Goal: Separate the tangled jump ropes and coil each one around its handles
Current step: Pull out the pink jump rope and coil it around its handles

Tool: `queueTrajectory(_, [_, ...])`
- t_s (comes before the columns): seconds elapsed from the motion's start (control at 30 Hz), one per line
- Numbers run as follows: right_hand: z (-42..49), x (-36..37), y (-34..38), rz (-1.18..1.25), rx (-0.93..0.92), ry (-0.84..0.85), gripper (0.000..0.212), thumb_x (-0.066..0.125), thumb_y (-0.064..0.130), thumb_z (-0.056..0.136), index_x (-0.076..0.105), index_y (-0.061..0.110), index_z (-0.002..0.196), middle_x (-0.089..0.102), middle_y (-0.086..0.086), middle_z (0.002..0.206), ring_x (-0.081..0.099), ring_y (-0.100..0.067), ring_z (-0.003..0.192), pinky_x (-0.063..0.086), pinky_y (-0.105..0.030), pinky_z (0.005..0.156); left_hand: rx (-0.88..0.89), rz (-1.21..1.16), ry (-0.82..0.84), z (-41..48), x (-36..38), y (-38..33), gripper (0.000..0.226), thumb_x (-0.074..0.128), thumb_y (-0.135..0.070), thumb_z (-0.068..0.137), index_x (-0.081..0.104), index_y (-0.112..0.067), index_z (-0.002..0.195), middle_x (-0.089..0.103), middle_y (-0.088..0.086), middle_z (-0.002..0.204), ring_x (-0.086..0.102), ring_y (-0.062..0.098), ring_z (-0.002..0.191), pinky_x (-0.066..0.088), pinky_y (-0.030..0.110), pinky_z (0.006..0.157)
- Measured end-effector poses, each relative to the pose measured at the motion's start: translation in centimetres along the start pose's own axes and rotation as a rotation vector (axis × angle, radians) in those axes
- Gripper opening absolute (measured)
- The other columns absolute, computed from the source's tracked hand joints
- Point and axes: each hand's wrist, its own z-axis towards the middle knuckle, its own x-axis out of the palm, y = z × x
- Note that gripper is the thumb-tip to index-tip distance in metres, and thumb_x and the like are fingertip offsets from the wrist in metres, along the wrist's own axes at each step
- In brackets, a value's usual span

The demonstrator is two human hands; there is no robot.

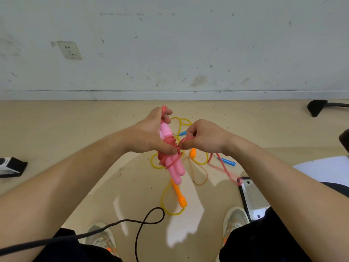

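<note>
Setting: beige floor [94,148] below a scuffed white wall.
Pink handles [174,167]: a pair held together above the floor, tilted, in the left hand [151,133], whose fingers and thumb wrap them.
Pink cord [171,144]: several turns lie round the handles' middle; a blurred tail hangs to the right of the pink handles.
Right hand [204,137]: just right of the pink handles, pinching the cord's next loop.
Yellow rope [164,201]: on the floor beneath and behind the pink handles, uncoiled, its orange handles [181,197] apart.
Blue handles [228,162]: on the floor, right of the pink handles; their cord cannot be told.
Progress: pink rope apparently freed and partly wound; its tail and two more ropes remain.
</note>
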Motion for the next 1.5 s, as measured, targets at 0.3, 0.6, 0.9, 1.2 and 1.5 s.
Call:
queueTrajectory(0.3, [-0.6, 0.0, 1.0, 0.683, 0.182, 0.125, 0.024, 0.047, 0.022, 0.089, 0.062, 0.012, 0.074, 0.042, 0.003, 0.060, 0.031, -0.014, 0.048, 0.036, -0.024, 0.048, 0.044, 0.148, -0.139, 0.1, -0.6, 0.4, 0.110, 0.089, -0.037, 0.053, 0.026, -0.024, 0.142, 0.038, -0.005, 0.122, 0.047, 0.011, 0.106, 0.044, 0.019, 0.079])
queueTrajectory(0.6, [-1.6, 1.9, 2.7, 0.683, 0.032, 0.033, 0.021, 0.042, 0.030, 0.106, 0.057, 0.017, 0.113, 0.050, -0.002, 0.064, 0.042, -0.015, 0.039, 0.046, -0.029, 0.047, 0.051, 0.192, -0.547, 0.4, -0.7, 0.2, 0.106, 0.090, -0.037, 0.066, 0.025, -0.009, 0.145, 0.031, -0.001, 0.121, 0.040, 0.010, 0.108, 0.035, 0.020, 0.088])
queueTrajectory(0.9, [-1.0, 3.0, 2.7, 0.635, -0.177, -0.223, 0.018, 0.042, 0.027, 0.107, 0.050, 0.013, 0.100, 0.047, 0.021, 0.050, 0.039, 0.000, 0.047, 0.031, -0.010, 0.047, -0.245, -0.463, -0.543, 1.2, 0.9, -0.7, 0.087, 0.082, -0.023, 0.077, 0.025, -0.012, 0.142, 0.034, 0.005, 0.138, 0.058, 0.020, 0.108, 0.059, 0.039, 0.082])
queueTrajectory(1.2, [-1.3, 3.6, 2.6, 0.231, -0.198, -0.331, 0.021, 0.043, 0.028, 0.104, 0.060, 0.019, 0.113, 0.069, 0.004, 0.091, 0.061, -0.009, 0.080, 0.049, -0.033, 0.076, -0.179, -0.374, -0.643, 1.1, 1.0, -0.2, 0.093, 0.082, -0.035, 0.063, 0.026, -0.020, 0.135, 0.033, 0.003, 0.132, 0.053, 0.028, 0.122, 0.055, 0.048, 0.094])
queueTrajectory(1.5, [-1.4, 5.4, 2.0, 0.064, -0.224, -0.458, 0.019, 0.039, 0.029, 0.105, 0.052, 0.019, 0.096, 0.047, 0.005, 0.063, 0.045, -0.026, 0.062, 0.039, -0.043, 0.057, -0.272, -0.904, -0.743, 2.0, 0.1, -1.7, 0.071, 0.077, 0.000, 0.081, 0.030, -0.007, 0.134, 0.040, 0.008, 0.134, 0.070, 0.024, 0.096, 0.062, 0.043, 0.077])
